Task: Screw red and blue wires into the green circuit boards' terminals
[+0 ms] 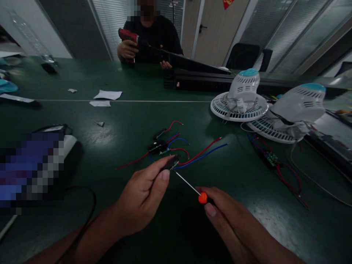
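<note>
Between the thumb and fingers of my left hand point(145, 196) is a small dark circuit board point(173, 162). A red and a blue wire point(209, 153) run from it to the right. My right hand point(228, 216) grips a screwdriver point(202, 197) by its handle, orange at the front end. The thin metal shaft slants up to the left, its tip at the lower edge of the board; whether it touches is too small to tell. Just beyond lie more small dark boards point(157, 146) with red and blue wires. My fingers hide part of the held board and most of the handle.
Two white fan-like housings point(247, 91) stand at the right, near a loose green circuit board point(272, 158) with wires. Across the green table point(110, 154), a person point(154, 40) holds a red power drill point(128, 35) at a long black bar point(198, 62). Paper scraps point(108, 95) lie left.
</note>
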Action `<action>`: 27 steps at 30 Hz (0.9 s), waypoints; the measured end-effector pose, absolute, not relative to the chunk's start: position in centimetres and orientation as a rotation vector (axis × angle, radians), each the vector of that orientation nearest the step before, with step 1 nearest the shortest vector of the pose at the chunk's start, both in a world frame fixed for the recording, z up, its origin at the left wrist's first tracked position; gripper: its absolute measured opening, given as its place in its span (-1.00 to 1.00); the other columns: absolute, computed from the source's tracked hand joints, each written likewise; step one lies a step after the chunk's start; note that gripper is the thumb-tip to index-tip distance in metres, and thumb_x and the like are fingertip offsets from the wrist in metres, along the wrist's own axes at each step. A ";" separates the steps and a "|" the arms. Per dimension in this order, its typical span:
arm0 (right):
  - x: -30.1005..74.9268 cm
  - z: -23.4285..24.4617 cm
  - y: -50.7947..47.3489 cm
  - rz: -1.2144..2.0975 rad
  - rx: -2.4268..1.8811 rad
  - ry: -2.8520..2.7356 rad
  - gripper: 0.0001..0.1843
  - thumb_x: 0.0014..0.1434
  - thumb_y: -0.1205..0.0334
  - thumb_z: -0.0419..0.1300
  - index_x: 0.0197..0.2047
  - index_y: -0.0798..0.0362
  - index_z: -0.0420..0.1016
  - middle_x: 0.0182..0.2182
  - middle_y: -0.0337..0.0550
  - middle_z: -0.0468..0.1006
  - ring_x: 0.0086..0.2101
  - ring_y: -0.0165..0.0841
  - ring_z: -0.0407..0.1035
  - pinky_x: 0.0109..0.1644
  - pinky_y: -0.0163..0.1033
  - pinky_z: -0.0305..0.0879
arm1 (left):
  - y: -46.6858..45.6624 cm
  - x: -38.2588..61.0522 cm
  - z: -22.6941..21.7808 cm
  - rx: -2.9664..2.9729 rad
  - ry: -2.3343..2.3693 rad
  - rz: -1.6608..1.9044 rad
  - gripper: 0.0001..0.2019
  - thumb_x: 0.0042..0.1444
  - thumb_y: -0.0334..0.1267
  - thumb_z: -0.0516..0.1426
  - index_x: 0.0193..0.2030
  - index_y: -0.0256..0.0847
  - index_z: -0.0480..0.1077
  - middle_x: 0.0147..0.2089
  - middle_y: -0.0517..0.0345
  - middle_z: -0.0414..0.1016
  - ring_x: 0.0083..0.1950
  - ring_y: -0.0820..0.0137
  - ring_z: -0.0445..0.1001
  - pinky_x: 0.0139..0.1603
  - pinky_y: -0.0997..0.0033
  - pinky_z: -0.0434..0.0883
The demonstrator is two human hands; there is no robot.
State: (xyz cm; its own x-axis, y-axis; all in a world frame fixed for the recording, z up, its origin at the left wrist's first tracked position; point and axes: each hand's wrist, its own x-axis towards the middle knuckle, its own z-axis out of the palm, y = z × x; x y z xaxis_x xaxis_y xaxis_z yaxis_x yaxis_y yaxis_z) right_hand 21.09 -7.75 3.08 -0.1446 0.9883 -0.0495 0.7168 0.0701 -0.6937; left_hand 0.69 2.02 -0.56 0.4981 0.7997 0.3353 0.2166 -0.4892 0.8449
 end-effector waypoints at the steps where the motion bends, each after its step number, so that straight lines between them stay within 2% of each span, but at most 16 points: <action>1: 21.1 3.1 -7.7 0.818 -1.687 -1.911 -0.64 0.32 0.19 -0.02 0.13 -0.07 0.41 -0.07 -0.06 0.62 -0.04 -0.14 0.50 -0.04 -0.11 0.49 | 2.0 0.7 -0.6 1.972 0.840 0.960 -0.65 0.35 -0.34 -0.06 0.21 -0.33 0.30 -0.51 0.34 0.27 -0.55 0.53 0.26 -0.54 0.50 0.27; 5: 21.0 3.1 -7.6 0.845 -1.726 -1.899 -0.70 0.31 0.21 0.00 0.04 -0.07 0.44 -0.11 -0.07 0.62 -0.10 -0.17 0.52 -0.11 -0.14 0.50 | 2.1 0.6 -0.8 1.963 0.849 0.950 -0.63 0.36 -0.31 -0.07 0.23 -0.33 0.28 -0.52 0.33 0.25 -0.56 0.52 0.24 -0.55 0.49 0.26; 11: 20.9 3.0 -7.0 1.048 -1.863 -1.863 -0.75 0.37 0.21 -0.10 -0.07 -0.01 0.37 -0.20 -0.10 0.56 -0.24 -0.32 0.49 -0.17 -0.21 0.45 | 2.1 0.8 -0.6 1.969 0.848 0.942 -0.65 0.36 -0.31 -0.06 0.22 -0.33 0.29 -0.52 0.33 0.26 -0.55 0.52 0.25 -0.54 0.49 0.26; 17: 20.8 2.4 -6.7 1.071 -1.913 -1.838 -0.77 0.35 0.21 -0.07 -0.03 -0.02 0.34 -0.21 -0.09 0.54 -0.26 -0.29 0.47 -0.23 -0.17 0.40 | 2.1 0.6 -0.6 1.964 0.844 0.927 -0.64 0.36 -0.31 -0.08 0.22 -0.36 0.28 -0.52 0.33 0.24 -0.55 0.51 0.25 -0.53 0.47 0.26; 22: 20.8 2.4 -7.0 1.061 -1.935 -1.812 -0.74 0.34 0.18 -0.06 0.00 0.00 0.35 -0.23 -0.07 0.55 -0.29 -0.26 0.47 -0.27 -0.14 0.40 | 2.1 0.6 -1.0 1.958 0.822 0.937 -0.63 0.37 -0.30 -0.08 0.26 -0.30 0.25 -0.50 0.34 0.24 -0.54 0.52 0.24 -0.51 0.46 0.27; 27: 21.0 2.4 -7.3 1.068 -1.917 -1.780 -0.77 0.32 0.19 -0.02 0.00 0.02 0.33 -0.19 -0.06 0.57 -0.22 -0.27 0.49 -0.19 -0.15 0.43 | 2.0 0.7 -0.7 1.970 0.832 0.927 -0.63 0.36 -0.31 -0.08 0.24 -0.34 0.26 -0.52 0.35 0.22 -0.56 0.52 0.23 -0.53 0.47 0.26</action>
